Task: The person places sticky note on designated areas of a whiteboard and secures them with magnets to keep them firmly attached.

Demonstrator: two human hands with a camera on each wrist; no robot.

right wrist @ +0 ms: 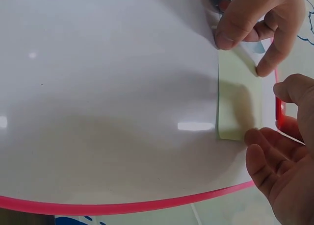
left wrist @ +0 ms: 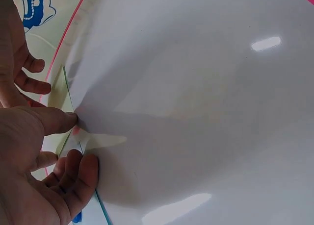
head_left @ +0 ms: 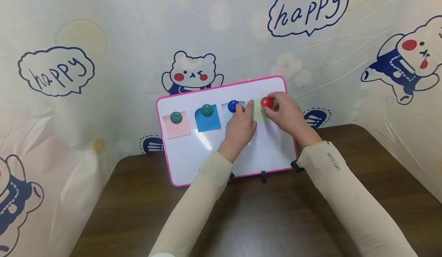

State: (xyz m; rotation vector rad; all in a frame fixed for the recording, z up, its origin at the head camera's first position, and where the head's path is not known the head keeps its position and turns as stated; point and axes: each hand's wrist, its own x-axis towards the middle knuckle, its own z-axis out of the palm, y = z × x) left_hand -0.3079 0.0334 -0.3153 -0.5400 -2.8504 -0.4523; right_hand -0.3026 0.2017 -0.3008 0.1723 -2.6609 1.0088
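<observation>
My right hand (head_left: 289, 113) pinches a round red magnet (head_left: 266, 102) between thumb and fingers at the top of a pale green sticky note (right wrist: 238, 110). That note lies against a whiteboard (head_left: 193, 161) with a pink frame. My left hand (head_left: 241, 128) rests on the left side of the note, its thumb (right wrist: 226, 38) and index finger spread along that edge. Beside the left fingers, a blue magnet (head_left: 233, 105) sits on a light blue note (head_left: 226, 114), which the hand partly covers.
Further left on the board, one green magnet (head_left: 176, 117) tops a pink note (head_left: 177, 129) and another green magnet (head_left: 207, 110) tops a blue note (head_left: 208, 123). The board stands on a brown wooden table (head_left: 138, 203), before a printed cloth backdrop (head_left: 131, 96).
</observation>
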